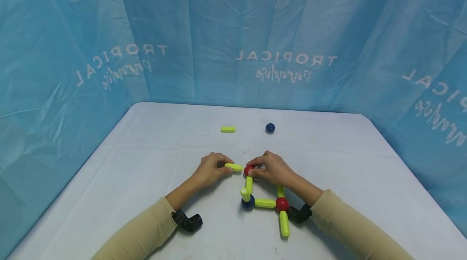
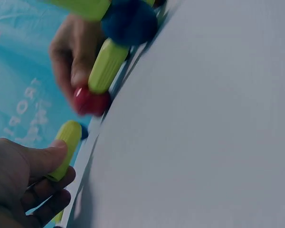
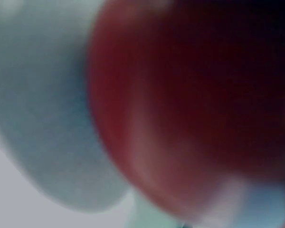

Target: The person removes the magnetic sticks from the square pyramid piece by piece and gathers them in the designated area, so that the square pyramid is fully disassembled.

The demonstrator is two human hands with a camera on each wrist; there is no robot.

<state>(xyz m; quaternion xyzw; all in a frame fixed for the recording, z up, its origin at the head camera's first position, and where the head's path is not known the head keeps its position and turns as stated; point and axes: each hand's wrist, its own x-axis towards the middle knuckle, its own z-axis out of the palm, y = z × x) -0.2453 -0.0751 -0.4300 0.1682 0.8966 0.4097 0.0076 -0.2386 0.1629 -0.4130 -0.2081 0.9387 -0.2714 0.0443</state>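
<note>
Between thumb and fingers, my left hand (image 1: 213,169) pinches a yellow-green rod (image 1: 233,167), its free end pointing at a red ball (image 1: 249,170) with a small gap between. My right hand (image 1: 273,168) grips that red ball. From the ball a rod (image 1: 249,185) runs to a dark blue ball (image 1: 247,202), which bears another rod (image 1: 245,194) tilted upward. A further rod (image 1: 265,203) joins the blue ball to a second red ball (image 1: 282,204), which has rods on its near and far sides. In the right wrist view a blurred red ball (image 3: 180,109) hides the hand.
Farther back on the white table (image 1: 164,138) lie a loose yellow-green rod (image 1: 228,129) and a dark blue ball (image 1: 270,128). A blue printed curtain (image 1: 219,20) hangs behind and along the sides. Black wrist cameras sit close to the table under both forearms.
</note>
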